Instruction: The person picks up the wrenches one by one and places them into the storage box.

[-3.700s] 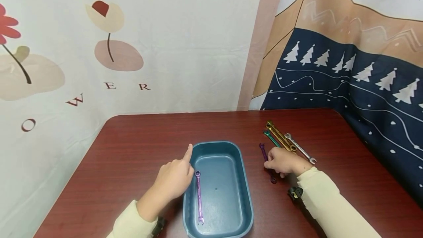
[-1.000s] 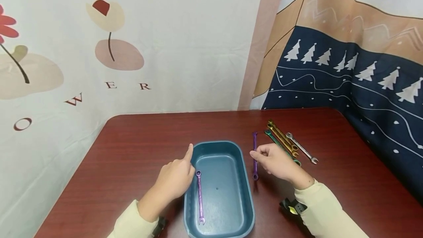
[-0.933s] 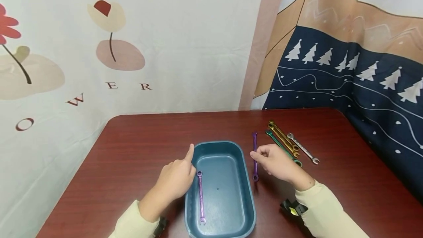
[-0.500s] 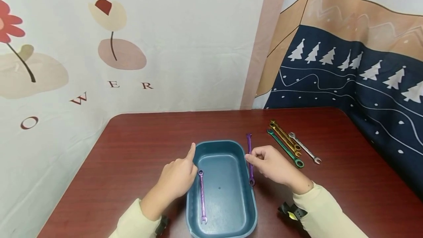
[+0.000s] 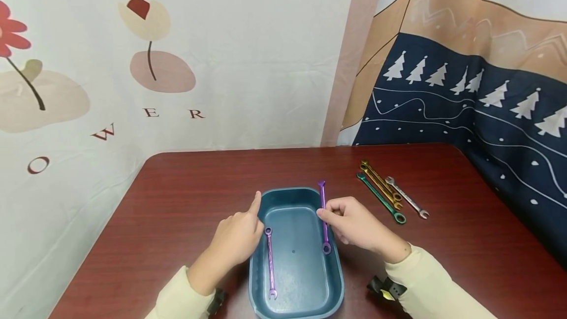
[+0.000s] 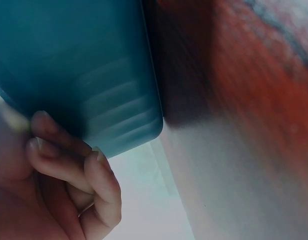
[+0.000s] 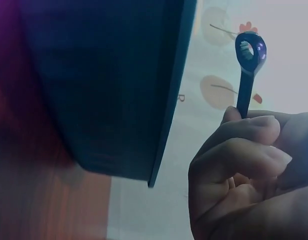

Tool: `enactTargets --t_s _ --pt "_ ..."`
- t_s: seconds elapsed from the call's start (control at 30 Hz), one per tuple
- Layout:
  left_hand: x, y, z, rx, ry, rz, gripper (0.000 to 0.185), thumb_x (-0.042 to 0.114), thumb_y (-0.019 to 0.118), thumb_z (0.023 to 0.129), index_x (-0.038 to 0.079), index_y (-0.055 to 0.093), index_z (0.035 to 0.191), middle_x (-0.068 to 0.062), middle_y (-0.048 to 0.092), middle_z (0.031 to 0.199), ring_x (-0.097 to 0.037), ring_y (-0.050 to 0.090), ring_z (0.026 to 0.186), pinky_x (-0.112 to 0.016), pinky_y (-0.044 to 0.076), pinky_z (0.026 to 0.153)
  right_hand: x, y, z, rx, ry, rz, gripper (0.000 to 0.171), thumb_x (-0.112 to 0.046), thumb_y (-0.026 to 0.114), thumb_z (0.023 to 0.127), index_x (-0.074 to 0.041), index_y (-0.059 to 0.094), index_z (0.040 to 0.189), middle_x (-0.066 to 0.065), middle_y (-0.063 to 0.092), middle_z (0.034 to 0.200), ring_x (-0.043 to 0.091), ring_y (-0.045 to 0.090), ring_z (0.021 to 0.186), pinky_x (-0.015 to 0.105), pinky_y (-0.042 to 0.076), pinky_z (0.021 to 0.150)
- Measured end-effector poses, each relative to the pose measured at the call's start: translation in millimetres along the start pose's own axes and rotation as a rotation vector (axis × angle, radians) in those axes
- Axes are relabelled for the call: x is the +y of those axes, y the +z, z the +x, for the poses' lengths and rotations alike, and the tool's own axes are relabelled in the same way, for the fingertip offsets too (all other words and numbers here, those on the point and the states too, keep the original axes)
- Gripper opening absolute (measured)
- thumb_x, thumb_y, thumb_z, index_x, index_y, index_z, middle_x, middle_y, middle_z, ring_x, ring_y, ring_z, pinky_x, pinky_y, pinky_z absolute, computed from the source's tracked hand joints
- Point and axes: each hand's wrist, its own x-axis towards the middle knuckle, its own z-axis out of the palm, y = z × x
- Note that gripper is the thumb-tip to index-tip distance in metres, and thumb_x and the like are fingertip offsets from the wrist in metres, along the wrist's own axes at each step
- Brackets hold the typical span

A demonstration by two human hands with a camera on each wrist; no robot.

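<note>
My right hand (image 5: 356, 223) pinches a purple combination wrench (image 5: 325, 233) between thumb and fingers, over the right rim of a blue-grey plastic tub (image 5: 305, 304). The wrench's ring end (image 7: 250, 52) stands up beyond the fingers in the right wrist view, near the tub's wall. My left hand (image 5: 236, 238) holds the tub's left rim, index finger pointing along it; in the left wrist view its other fingers (image 6: 101, 185) are curled by the outer wall. Inside the tub, along its left side, lies another purple combination wrench (image 5: 270, 265).
On the table (image 5: 186, 181) to the right lie a green wrench (image 5: 381, 198), gold wrenches (image 5: 378, 181) side by side, and a silver wrench (image 5: 407, 198). Printed cloths hang behind the table (image 5: 266, 63) and at its right (image 5: 443, 97).
My right hand has picked the purple wrench up from beside the other wrenches and moved it left, over the tub's right rim. The left hand stays at the tub's left rim.
</note>
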Motion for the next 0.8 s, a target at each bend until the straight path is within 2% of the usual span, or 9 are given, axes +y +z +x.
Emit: enactTargets --t_s 0.2,0.5,0.8 --pt "0.3 -1.1 0.9 0.002 0.001 -0.001 0.068 0.021 0.054 0.096 0.006 0.028 0.158 0.002 0.039 0.047 -0.015 0.033 0.040 -0.028 0.028 0.042 -4 7 3 0.003 -0.001 0.010 0.042 -0.026 0.060 0.100 0.012 0.053 0.081 0.001 0.041 0.051 0.010 0.037 0.041 0.020 0.030 0.040" --pt "-0.1 -1.8 -0.1 -0.004 -0.008 -0.007 0.068 0.021 0.054 0.097 0.007 0.027 0.158 0.002 0.039 0.047 -0.015 0.034 0.039 -0.027 0.028 0.042 -13 25 9 -0.016 -0.044 -0.051 0.042 -0.026 0.062 0.098 0.004 0.053 0.071 0.004 0.046 0.050 0.012 0.043 0.040 0.021 0.031 0.039" --pt "0.1 -2.7 0.3 -0.004 -0.005 0.002 0.067 0.021 0.054 0.097 0.006 0.029 0.157 0.002 0.040 0.047 -0.015 0.036 0.040 -0.028 0.031 0.042 -11 42 11 -0.047 -0.046 -0.029 0.039 -0.023 0.061 0.099 0.002 0.053 0.071 0.004 0.049 0.051 0.012 0.046 0.041 0.020 0.035 0.040"
